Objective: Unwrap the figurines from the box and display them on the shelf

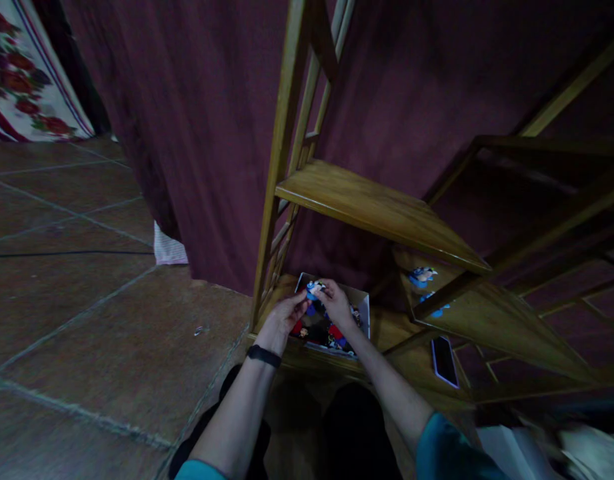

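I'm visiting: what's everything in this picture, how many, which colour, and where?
shelving: 1, brown wood, centre and right
curtain: count unclear, purple, behind shelving
floor: 1, brown tiles, left
floral cloth: 1, white and red, top left
striped cloth: 1, pale, by curtain
cable: 1, black, floor
scrap: 1, pale, floor
held figure: 1, blue and white, centre
box: 1, pale, low on shelving
box figures: several, red and blue, inside box
shelf figures: 2, blue, right
phone: 1, dark, lower right
blurred items: count unclear, pale, bottom right
wristband: 1, black, left wrist
sleeves: 2, teal, bottom
left hand, right hand: 1 each, bare, holding figure
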A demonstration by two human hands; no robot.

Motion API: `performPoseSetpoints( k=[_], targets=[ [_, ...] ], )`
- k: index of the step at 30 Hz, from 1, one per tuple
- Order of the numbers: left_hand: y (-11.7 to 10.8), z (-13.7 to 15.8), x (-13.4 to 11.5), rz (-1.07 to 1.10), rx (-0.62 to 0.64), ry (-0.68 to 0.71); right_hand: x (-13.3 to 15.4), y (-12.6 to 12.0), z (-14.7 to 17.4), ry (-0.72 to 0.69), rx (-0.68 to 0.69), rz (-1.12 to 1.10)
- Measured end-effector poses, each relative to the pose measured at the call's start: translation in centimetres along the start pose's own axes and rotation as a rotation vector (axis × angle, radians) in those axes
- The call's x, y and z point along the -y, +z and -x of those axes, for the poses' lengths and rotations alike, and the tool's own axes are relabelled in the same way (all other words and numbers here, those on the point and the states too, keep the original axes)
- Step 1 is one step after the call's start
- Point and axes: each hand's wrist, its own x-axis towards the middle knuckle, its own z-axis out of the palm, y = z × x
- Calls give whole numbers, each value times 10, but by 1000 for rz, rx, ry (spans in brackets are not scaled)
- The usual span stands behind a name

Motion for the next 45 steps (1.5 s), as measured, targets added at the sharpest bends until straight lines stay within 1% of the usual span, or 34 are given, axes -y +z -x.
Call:
performPoseSetpoints(
  k=[5, 11, 17, 21, 25, 28, 34, 39, 43, 45],
  targets=[
    [6, 20, 2, -97, 72, 38, 13, -12, 14, -4, 10, -71],
    [17, 55, 15, -167, 103, 65, 33, -28, 45, 4, 19, -178],
    [33, 96, 27, -231, 62, 90, 50, -42, 74, 23, -18, -240],
    [46, 124, 32, -277, 63, 91, 62, -55, 91, 38, -14, -257],
    [59, 148, 42, -292, 43, 120, 78, -71, 109, 45, -14, -252],
    [70, 163, 50, -313, 42, 118, 91, -87, 123, 31, 22, -257],
    [92, 185, 64, -372, 35, 94, 108, -120, 146, 8, 58, -315],
    [113, 194, 80, -391, 36, 93, 114, -143, 158, -3, 47, -339],
    [125, 195, 97, -357, 71, 108, 116, -158, 166, -18, -23, -289],
    [131, 196, 105, -348, 88, 118, 118, -166, 171, -22, -69, -298]
  ],
)
